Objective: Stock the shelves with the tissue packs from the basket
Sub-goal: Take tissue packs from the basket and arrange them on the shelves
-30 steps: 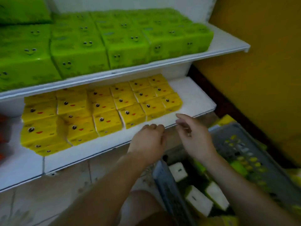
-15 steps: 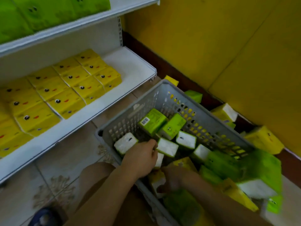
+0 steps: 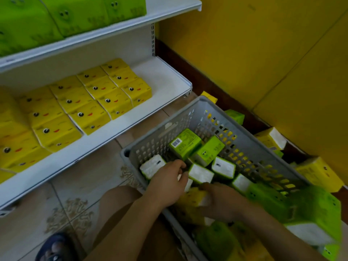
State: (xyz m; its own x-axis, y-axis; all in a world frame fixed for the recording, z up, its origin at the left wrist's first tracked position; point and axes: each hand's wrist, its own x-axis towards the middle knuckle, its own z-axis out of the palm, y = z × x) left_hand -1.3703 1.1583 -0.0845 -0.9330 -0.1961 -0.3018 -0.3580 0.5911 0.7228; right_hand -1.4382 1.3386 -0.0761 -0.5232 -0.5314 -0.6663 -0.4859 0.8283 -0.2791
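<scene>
I see my right hand curled round a yellow tissue pack low in the basket, thumb and fingers wrapped over its white end; the pack is blurred, a yellow wrapper with a white face. My left hand sits just beside it, fingers bent down among the packs, fingertips touching a white-ended green pack; whether they pinch anything I cannot tell. Around both hands the grey perforated basket holds more packs, green ones with barcodes or little printed eyes, several standing with white ends up. The basket rests on the tiled floor beside the white lower shelf, where yellow packs with eyes and red mouths lie in tidy rows. Green packs fill the upper shelf. More yellow and green packs lie loose against the yellow wall behind the basket
</scene>
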